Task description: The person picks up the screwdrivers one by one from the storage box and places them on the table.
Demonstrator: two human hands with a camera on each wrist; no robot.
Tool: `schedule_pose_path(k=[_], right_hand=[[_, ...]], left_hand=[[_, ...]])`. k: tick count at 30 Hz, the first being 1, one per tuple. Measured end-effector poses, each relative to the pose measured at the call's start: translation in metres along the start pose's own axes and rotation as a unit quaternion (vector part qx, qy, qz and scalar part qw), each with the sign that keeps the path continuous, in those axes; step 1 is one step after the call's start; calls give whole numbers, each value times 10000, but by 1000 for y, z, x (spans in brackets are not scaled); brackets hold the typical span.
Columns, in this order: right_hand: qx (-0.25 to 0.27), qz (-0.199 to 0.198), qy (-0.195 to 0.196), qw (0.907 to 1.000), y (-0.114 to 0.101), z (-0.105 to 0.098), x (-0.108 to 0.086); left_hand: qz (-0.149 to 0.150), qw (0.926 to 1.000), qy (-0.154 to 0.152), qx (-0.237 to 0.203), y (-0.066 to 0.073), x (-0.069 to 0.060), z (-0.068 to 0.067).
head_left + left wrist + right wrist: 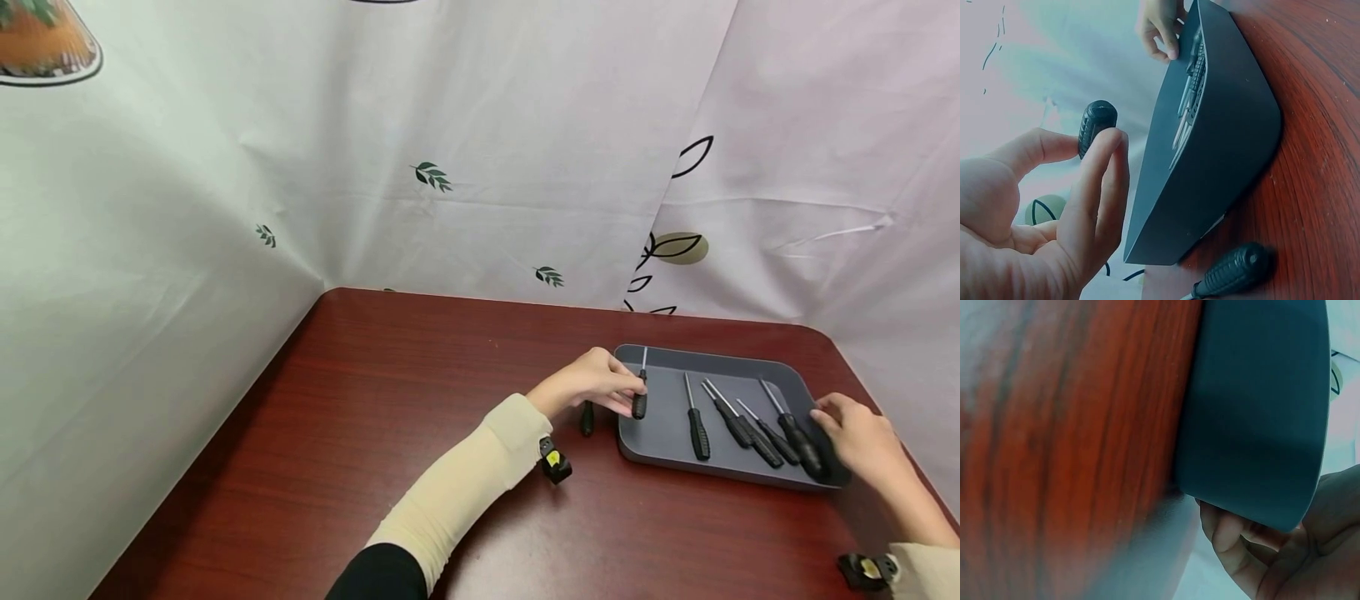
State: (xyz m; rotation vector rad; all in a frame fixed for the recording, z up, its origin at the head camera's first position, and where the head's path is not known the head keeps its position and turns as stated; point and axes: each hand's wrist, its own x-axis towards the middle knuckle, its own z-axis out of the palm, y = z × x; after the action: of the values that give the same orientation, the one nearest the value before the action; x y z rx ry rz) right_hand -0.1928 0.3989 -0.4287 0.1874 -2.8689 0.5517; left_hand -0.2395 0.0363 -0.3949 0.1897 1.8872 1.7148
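Observation:
My left hand [600,379] pinches a small screwdriver [640,404] by its black handle, thumb against fingers. Its shank points toward the back of the table, over the left end of a grey tray [660,454]. In the left wrist view the handle end [1097,119] shows between thumb and fingertips, beside the tray wall [1229,125]. My right hand [862,437] holds the tray's right end at the rim; in the right wrist view its fingers [1225,531] curl against the outer end wall. Several black-handled screwdrivers [699,433] lie in the tray, shanks toward the back.
Another black-handled screwdriver [587,419] lies on the red-brown table [360,417], just left of the tray and partly hidden by my left hand. White patterned cloth [480,150] hangs behind and at the sides of the table.

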Motion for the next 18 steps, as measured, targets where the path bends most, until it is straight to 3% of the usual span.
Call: schedule_pose_path(k=[11, 18], right_hand=[[12, -202, 81, 9998, 3, 2, 0], [18, -223, 98, 9997, 5, 3, 0]], left_hand=[[-30, 9999, -124, -79, -1, -6, -12], [-77, 10000, -50, 37, -5, -9, -24]])
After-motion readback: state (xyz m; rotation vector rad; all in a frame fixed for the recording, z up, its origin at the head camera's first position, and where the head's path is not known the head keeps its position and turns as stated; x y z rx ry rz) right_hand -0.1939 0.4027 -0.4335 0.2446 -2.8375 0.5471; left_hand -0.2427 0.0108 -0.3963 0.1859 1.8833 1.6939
